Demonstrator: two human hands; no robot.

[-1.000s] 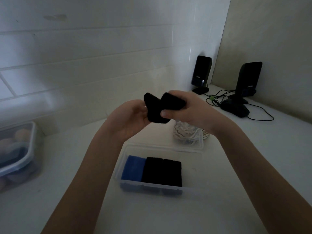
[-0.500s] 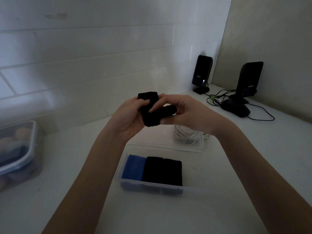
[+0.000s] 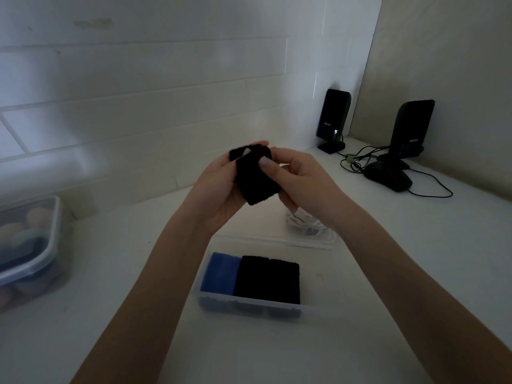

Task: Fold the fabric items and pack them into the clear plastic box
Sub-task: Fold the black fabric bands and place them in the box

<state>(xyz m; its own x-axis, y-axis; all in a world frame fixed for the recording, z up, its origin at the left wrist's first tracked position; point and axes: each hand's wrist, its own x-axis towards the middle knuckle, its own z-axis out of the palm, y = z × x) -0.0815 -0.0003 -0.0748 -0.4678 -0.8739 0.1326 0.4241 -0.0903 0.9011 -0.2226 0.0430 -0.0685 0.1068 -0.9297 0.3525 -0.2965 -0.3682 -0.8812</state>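
Note:
A small black fabric piece (image 3: 256,180) is held folded in mid-air between both hands, above the far end of the clear plastic box (image 3: 318,309). My left hand (image 3: 219,189) cups it from the left and my right hand (image 3: 299,178) pinches its right side, thumb on top. A small pale tag shows at the fabric's upper edge. Inside the box lie one folded blue fabric (image 3: 220,273) at the left and two folded black fabrics (image 3: 267,279) beside it; the box's right part holds nothing.
A lidded plastic container (image 3: 27,245) with coloured items stands at the left edge. A clear lid or tray with a white bundle (image 3: 304,225) lies behind the box. Two black speakers (image 3: 332,117) (image 3: 410,128), cables and a mouse (image 3: 388,178) occupy the far right corner.
The black fabric went from spread open between both hands to folded over into a flatter, compact piece, and both hands closed in around it.

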